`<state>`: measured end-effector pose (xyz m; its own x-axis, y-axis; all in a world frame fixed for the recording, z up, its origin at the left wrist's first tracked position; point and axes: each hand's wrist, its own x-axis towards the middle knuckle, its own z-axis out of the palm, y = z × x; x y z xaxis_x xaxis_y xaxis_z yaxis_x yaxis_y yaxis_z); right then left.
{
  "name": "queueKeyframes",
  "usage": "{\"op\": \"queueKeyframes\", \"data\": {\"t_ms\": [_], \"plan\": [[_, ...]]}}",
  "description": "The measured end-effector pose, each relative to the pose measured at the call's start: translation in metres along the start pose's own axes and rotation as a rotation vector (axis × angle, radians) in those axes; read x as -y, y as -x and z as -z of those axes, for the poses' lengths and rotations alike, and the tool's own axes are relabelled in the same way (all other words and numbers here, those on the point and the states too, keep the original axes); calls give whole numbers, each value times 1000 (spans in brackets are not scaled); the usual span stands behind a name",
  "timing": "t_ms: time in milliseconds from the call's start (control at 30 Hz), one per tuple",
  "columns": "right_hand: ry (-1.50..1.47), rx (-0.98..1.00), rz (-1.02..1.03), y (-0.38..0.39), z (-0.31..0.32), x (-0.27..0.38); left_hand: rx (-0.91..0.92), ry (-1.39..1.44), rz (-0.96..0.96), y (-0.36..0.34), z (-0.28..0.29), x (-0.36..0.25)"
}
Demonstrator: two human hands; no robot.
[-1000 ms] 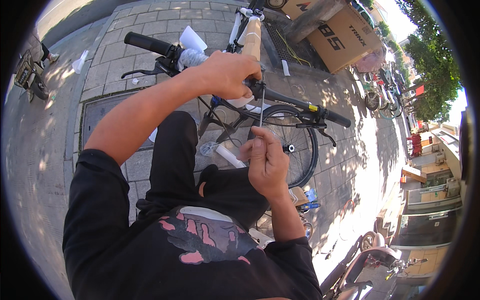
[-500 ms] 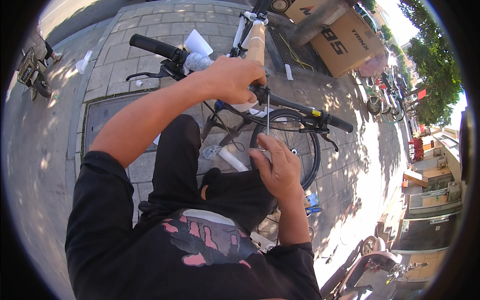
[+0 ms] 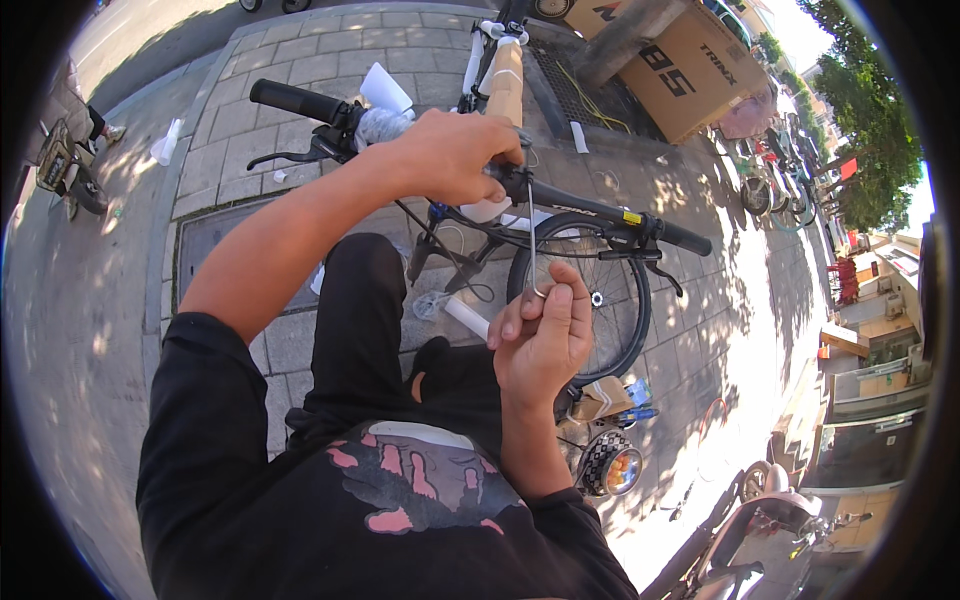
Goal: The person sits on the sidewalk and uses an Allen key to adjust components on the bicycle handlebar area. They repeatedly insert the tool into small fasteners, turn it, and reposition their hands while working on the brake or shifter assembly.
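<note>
My left hand [image 3: 455, 155] is closed over the stem area [image 3: 515, 182] of a black bicycle handlebar [image 3: 580, 205]; its grasp is partly hidden. A slim metal hex key [image 3: 533, 235] runs down from the stem to my right hand [image 3: 540, 335], whose curled fingers hold its bent lower end. Bubble wrap [image 3: 385, 127] covers part of the left bar beside the brake lever. Below the bar stands the front wheel [image 3: 630, 330], and brown cardboard [image 3: 505, 85] wraps a frame tube behind my left hand.
A large cardboard box [image 3: 680, 80] leans by a tree trunk [image 3: 625, 50]. At left, a person stands beside a scooter [image 3: 70, 170]. Parked bikes [image 3: 775, 190] line the right, with another scooter [image 3: 760, 530] lower down. A checkered round object [image 3: 610, 462] and paper scraps lie nearby.
My right hand has turned and curled its fingers round the key's lower end, sitting slightly lower. My left hand stays at the stem. The checkered object has come into sight beside my right forearm.
</note>
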<state>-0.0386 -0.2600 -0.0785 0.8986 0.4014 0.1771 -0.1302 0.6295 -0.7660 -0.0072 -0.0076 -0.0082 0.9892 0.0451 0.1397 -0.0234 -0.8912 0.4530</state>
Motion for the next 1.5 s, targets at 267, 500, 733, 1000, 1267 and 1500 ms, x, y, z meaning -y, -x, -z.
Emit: {"op": "queueKeyframes", "data": {"t_ms": [267,500,733,1000,1267,1500], "plan": [[-84,291,-168,-20,27,14,-4,-19,-3,-1,1,0],[1479,851,824,-44,10,61,-1,-22,6,-2,-1,1],[1345,818,815,-52,6,56,-1,-9,11,2,2,-3],[1346,687,796,-41,2,37,-16,23,4,2,-1,2],[922,544,126,-29,5,44,-34,-2,-24,0,-3,8],[1474,762,824,-54,-5,67,-29,-3,-29,3,0,6]]}}
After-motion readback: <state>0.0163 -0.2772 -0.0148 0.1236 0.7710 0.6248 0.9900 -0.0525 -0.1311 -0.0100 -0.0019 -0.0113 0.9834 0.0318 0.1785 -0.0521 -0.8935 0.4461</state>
